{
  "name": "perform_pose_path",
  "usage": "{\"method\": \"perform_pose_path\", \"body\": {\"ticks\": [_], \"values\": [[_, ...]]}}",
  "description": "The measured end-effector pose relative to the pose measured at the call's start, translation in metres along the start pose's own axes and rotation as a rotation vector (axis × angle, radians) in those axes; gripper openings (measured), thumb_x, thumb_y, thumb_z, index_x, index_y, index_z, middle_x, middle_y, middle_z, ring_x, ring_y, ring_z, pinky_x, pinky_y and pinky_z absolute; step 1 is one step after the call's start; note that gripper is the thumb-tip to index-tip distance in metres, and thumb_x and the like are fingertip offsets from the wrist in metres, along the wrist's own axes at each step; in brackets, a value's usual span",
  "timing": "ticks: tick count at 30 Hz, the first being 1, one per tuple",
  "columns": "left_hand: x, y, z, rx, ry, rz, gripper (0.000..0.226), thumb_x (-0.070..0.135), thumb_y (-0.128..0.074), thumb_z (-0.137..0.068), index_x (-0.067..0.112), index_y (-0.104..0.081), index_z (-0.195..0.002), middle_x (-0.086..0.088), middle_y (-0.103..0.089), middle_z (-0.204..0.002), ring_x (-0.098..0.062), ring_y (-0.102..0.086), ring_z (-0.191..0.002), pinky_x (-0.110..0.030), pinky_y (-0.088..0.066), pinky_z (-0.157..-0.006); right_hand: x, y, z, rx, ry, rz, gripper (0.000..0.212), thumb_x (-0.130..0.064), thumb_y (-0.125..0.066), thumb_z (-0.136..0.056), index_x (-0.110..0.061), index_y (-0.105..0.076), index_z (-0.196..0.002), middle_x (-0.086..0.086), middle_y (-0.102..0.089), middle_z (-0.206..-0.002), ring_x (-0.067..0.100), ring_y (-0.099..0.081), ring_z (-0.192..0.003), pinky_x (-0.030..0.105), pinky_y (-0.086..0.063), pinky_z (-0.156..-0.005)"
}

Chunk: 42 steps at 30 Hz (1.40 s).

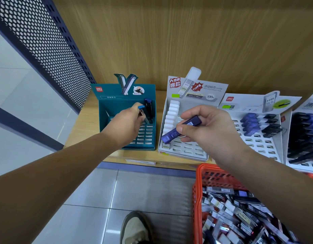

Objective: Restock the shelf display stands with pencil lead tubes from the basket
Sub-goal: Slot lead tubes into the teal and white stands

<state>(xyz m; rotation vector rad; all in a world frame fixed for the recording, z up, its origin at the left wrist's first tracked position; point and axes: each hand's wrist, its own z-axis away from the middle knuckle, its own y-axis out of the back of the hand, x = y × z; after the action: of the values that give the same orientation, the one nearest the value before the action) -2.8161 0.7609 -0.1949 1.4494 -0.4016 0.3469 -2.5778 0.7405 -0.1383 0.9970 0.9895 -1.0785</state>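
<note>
Head view: both hands [129,120] [203,127] grip lead tubes [181,130].

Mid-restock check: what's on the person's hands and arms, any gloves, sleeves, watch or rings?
No gloves on the left hand or right hand, and no rings or watch visible. The left forearm and right forearm are uncovered to the frame's edge, so no sleeve shows.

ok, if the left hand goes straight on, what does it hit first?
Probably the dark tube standing in the teal stand, just beyond the blue-capped tube the left hand holds; depth unclear.
</note>
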Motion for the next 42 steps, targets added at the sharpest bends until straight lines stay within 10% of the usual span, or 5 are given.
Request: {"method": "perform_pose_path", "body": {"ticks": [11, 22, 30, 35, 42], "values": [[0.008, -0.001, -0.003, -0.023, 0.019, -0.102, 0.022, 0.024, -0.050, -0.108, 0.015, -0.049, -0.128, 0.000, -0.060, -0.089, -0.020, -0.057, -0.077, -0.035, -0.046, -0.064, 0.000, -0.001, 0.001, 0.001, -0.015, -0.004, 0.023, 0.006, -0.080, -0.084, -0.012, -0.073, -0.096, 0.007, -0.078, -0.084, 0.020, -0.077, -0.075, 0.027, -0.063, -0.066], [0.004, -0.003, 0.009, 0.127, 0.162, 0.109, 0.018, 0.022, -0.069, -0.096, 0.021, -0.065, -0.078, 0.010, -0.065, -0.074, 0.000, -0.061, -0.067, -0.022, -0.048, -0.058, -0.008, 0.002, 0.008, 0.019, -0.046, -0.049, 0.018, 0.004, -0.076, -0.088, -0.010, -0.072, -0.098, 0.015, -0.076, -0.089, 0.028, -0.078, -0.075, 0.035, -0.065, -0.076], [0.100, 0.036, 0.063, -0.060, -0.059, 0.632, 0.012, 0.019, -0.073, -0.095, 0.019, -0.068, -0.106, -0.009, -0.073, -0.086, -0.020, -0.071, -0.074, -0.037, -0.058, -0.072, -0.032, 0.039, 0.037, 0.124, -0.199, -0.315, 0.019, -0.002, -0.064, -0.100, -0.006, -0.060, -0.118, 0.024, -0.076, -0.091, 0.033, -0.078, -0.078, 0.039, -0.065, -0.078], [0.164, 0.041, 0.068, -0.116, -0.289, 0.365, 0.021, 0.019, -0.076, -0.092, 0.036, -0.069, -0.101, 0.009, -0.071, -0.080, -0.012, -0.067, -0.070, -0.027, -0.057, -0.067, -0.036, 0.081, 0.062, 0.138, -0.304, -0.520, 0.020, -0.008, -0.059, -0.104, 0.001, -0.056, -0.122, 0.026, -0.072, -0.094, 0.037, -0.078, -0.081, 0.040, -0.066, -0.071], [0.258, 0.027, 0.052, -0.120, -0.474, 0.162, 0.008, 0.021, -0.066, -0.098, 0.024, -0.073, -0.097, 0.008, -0.064, -0.067, -0.006, -0.053, -0.060, -0.023, -0.041, -0.059, -0.028, 0.159, 0.102, 0.143, 0.224, 0.519, 0.039, -0.017, -0.052, -0.103, -0.024, -0.058, -0.065, -0.004, -0.047, -0.066, 0.004, -0.046, -0.060, 0.027, -0.036, -0.062]]}}
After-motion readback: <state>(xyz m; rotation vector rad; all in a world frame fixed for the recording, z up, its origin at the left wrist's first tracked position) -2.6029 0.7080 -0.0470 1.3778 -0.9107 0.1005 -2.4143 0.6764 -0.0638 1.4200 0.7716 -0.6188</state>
